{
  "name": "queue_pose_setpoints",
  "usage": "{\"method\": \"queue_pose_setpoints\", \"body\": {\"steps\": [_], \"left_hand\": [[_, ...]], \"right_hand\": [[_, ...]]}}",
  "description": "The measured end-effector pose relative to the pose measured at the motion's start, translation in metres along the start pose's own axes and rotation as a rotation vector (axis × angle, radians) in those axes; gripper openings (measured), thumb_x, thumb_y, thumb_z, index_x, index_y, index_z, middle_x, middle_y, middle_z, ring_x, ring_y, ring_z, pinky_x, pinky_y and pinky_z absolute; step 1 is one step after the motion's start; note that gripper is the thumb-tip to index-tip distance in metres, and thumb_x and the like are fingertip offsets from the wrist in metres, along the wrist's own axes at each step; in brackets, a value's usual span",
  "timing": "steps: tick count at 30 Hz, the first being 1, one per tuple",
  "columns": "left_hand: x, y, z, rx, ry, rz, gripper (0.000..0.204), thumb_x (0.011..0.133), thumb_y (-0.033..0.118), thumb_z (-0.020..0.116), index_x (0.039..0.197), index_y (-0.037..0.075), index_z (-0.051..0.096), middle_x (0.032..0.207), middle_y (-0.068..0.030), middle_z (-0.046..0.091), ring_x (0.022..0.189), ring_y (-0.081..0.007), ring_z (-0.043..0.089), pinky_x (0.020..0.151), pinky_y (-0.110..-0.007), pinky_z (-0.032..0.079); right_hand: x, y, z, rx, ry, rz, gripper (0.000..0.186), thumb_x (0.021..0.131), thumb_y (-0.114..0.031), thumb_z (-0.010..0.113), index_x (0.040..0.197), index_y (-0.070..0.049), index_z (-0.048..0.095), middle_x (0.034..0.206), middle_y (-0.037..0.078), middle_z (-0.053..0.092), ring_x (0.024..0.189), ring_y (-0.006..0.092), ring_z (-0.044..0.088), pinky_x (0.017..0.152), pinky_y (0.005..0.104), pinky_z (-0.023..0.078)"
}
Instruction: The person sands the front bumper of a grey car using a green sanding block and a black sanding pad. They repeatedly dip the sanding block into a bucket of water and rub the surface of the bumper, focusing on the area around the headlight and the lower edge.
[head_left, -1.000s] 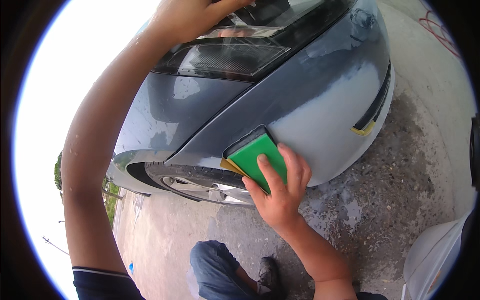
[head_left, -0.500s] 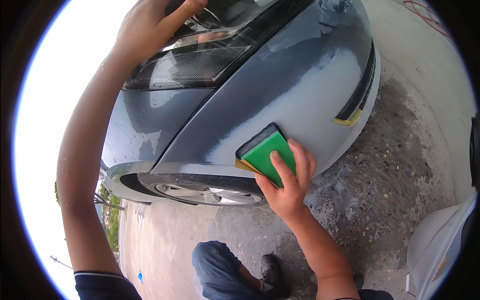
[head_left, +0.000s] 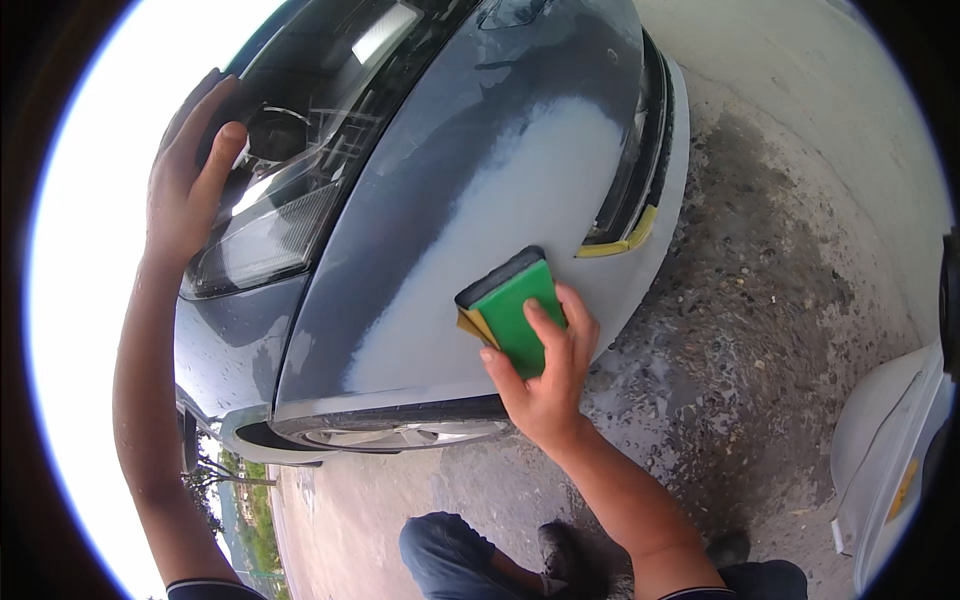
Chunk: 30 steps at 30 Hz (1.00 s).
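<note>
The car bumper point(head_left: 420, 340) bore a broad pale, matte patch bordered by darker grey paint. Against this patch lay a green block point(head_left: 522, 318) with a dark grey edge, a tan sheet point(head_left: 476, 324) projecting at its left side. Yellow tape point(head_left: 640, 230) adhered to the bumper near a dark recess. The concrete ground point(head_left: 350, 520) was light at left, dark and wet-looking at right; it supported a dark shoe point(head_left: 558, 552) and a whitish bucket point(head_left: 880, 425).

Bumper point(head_left: 440, 250) showing glossy dark paint point(head_left: 385, 215) beside matt pale patch point(head_left: 530, 190). On bumper, block point(head_left: 510, 310) showing smooth green face. Left of bumper, headlight point(head_left: 270, 240) gleaming, glassy. Right of bumper, ground point(head_left: 730, 360) looking rough. Below bumper, denim trousers point(head_left: 440, 555) looking matt.
</note>
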<state>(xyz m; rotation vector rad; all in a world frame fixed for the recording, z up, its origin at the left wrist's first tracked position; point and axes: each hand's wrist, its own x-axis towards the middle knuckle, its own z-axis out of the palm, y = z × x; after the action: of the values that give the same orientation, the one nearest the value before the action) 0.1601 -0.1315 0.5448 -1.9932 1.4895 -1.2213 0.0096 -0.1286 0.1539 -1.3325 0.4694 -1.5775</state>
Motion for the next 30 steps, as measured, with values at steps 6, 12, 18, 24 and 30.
{"method": "queue_pose_setpoints", "body": {"steps": [6,12,18,24,30], "left_hand": [[-0.008,-0.011,0.003,0.022,-0.049,-0.011,0.089,0.092,0.079,0.044,0.148,0.011,0.055,0.151,-0.0204,0.053,0.14,-0.0396,0.049,0.115,-0.055,0.039],[0.004,-0.007,-0.004,-0.037,-0.02,0.067,0.079,0.098,0.071,0.044,0.147,0.01,0.056,0.154,-0.0184,0.05,0.143,-0.0374,0.046,0.117,-0.053,0.038],[-0.009,-0.02,-0.004,0.041,-0.06,0.085,0.075,0.1,0.067,0.043,0.149,0.011,0.055,0.156,-0.0162,0.049,0.145,-0.0371,0.044,0.117,-0.053,0.038],[0.007,-0.015,0.003,-0.033,-0.012,0.091,0.072,0.1,0.064,0.044,0.149,0.013,0.054,0.156,-0.0157,0.048,0.145,-0.0382,0.044,0.117,-0.056,0.037],[-0.006,-0.023,-0.004,0.0,-0.079,0.067,0.073,0.101,0.065,0.04,0.15,0.012,0.052,0.156,-0.0161,0.048,0.145,-0.0385,0.044,0.116,-0.056,0.038]], "right_hand": [[0.059,0.025,-0.005,0.04,0.125,0.185,0.059,0.086,-0.018,0.08,0.135,-0.004,0.05,0.141,0.02,0.045,0.127,0.0363,0.044,0.105,0.0481,0.04],[-0.036,-0.012,-0.01,0.026,-0.064,0.167,0.068,0.082,-0.025,0.085,0.137,-0.007,0.048,0.137,0.026,0.045,0.123,0.0419,0.046,0.1,0.0528,0.04],[0.038,0.02,-0.007,0.077,0.115,0.263,0.064,0.083,-0.019,0.083,0.133,-0.002,0.047,0.134,0.024,0.045,0.123,0.0403,0.045,0.101,0.051,0.04],[-0.027,-0.004,-0.015,0.044,-0.042,0.237,0.067,0.082,-0.025,0.085,0.133,-0.004,0.049,0.136,0.026,0.044,0.12,0.0422,0.047,0.099,0.053,0.04],[0.057,0.017,-0.021,0.155,0.103,0.412,0.066,0.081,-0.024,0.086,0.129,-0.001,0.047,0.125,0.021,0.047,0.117,0.038,0.049,0.097,0.046,0.045]]}}
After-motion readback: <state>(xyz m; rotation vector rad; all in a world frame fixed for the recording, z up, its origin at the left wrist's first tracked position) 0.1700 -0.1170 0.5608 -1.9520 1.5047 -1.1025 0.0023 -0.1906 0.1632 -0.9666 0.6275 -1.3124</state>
